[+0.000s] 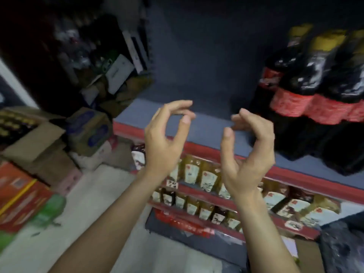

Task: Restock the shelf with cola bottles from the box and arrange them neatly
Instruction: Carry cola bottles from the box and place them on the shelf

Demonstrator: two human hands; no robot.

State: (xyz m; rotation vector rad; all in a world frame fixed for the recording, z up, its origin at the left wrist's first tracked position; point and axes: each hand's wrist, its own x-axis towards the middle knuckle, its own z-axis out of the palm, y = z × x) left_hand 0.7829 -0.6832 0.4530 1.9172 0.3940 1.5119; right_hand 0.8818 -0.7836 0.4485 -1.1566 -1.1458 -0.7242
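**Hands raised empty before the shelf**

Nothing is held: the left hand and right hand are curved, apart. Cola bottles, red labels blurred unreadable, are grouped at the shelf right; bare room is left beside them.

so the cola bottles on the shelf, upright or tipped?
Upright. The cola bottles stand on their bases on the grey shelf, yellow caps up, red labels level; both hands are empty.

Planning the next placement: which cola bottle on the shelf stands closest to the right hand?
The leftmost cola bottle, at the end of the row nearest the right hand; the other bottles stand farther right. Bare shelf lies beside it.
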